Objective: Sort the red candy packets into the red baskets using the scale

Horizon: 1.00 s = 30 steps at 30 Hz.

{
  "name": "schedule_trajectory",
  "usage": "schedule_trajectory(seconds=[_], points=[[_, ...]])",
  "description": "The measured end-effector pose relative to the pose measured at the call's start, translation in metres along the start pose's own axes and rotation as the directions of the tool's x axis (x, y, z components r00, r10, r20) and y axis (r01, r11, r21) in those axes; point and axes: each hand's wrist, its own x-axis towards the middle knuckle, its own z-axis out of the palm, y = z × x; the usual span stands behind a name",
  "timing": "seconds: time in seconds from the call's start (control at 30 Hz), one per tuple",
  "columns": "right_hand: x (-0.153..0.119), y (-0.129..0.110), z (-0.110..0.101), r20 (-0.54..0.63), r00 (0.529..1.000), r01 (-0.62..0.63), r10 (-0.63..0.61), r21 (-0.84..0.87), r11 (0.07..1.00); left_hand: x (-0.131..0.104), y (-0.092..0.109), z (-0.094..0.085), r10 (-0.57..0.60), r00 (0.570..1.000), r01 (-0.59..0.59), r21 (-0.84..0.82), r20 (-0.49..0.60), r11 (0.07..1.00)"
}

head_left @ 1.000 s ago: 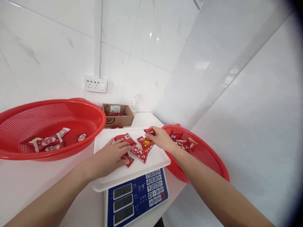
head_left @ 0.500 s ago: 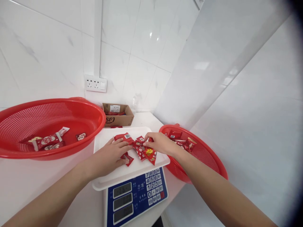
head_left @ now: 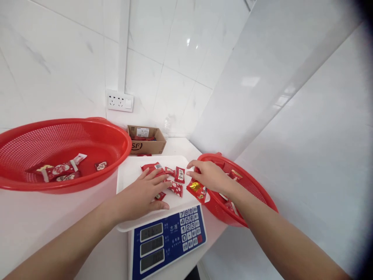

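A white weighing tray (head_left: 128,175) on a blue-faced digital scale (head_left: 171,237) carries several small red snack packets. Over the tray's left part, my left hand (head_left: 142,196) is spread, its fingertips resting on or just above a polka-dot packet (head_left: 176,188) and a red packet with a barcode (head_left: 153,168). Part of another red packet (head_left: 160,196) shows by its thumb. My right hand (head_left: 211,177) is at the tray's right edge, finger and thumb apart, beside a red-and-gold packet (head_left: 197,189); contact there is unclear. Between the hands lies a small upright red packet (head_left: 180,175).
A large red colander basket (head_left: 116,136) with several packets stands at left. Another red basket (head_left: 259,194) with packets stands at right, partly behind my right arm. Behind the tray is a cardboard box (head_left: 148,147) against the tiled wall, below a socket (head_left: 120,101).
My right hand has moved right and its fingers have parted. The red-and-gold packet has shifted right to the tray edge, and the middle packets lie more spread out. My left hand's fingers have spread.
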Motion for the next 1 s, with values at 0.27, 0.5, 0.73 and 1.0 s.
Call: schedule_trajectory(seconds=[0.27,0.5,0.73,1.0], points=[[-0.009,0.058,-0.019,-0.071,0.968,-0.252,0.242,-0.223,0.942,-0.002,0.005,0.004,0.011,0.999,-0.007,-0.073,0.047,0.997],[-0.011,0.092,-0.017,0.031,0.957,-0.273,0.288,-0.239,0.932,-0.003,0.006,-0.003,0.048,0.997,-0.043,-0.08,0.055,0.996],[0.001,0.02,0.028,0.111,0.984,0.132,-0.139,0.066,0.989,-0.002,0.0,-0.002,-0.085,0.996,0.085,0.005,0.034,0.996],[0.018,-0.018,0.079,0.123,0.946,0.274,-0.301,0.198,0.941,-0.002,-0.01,-0.001,-0.217,0.975,0.209,0.153,0.042,0.966]])
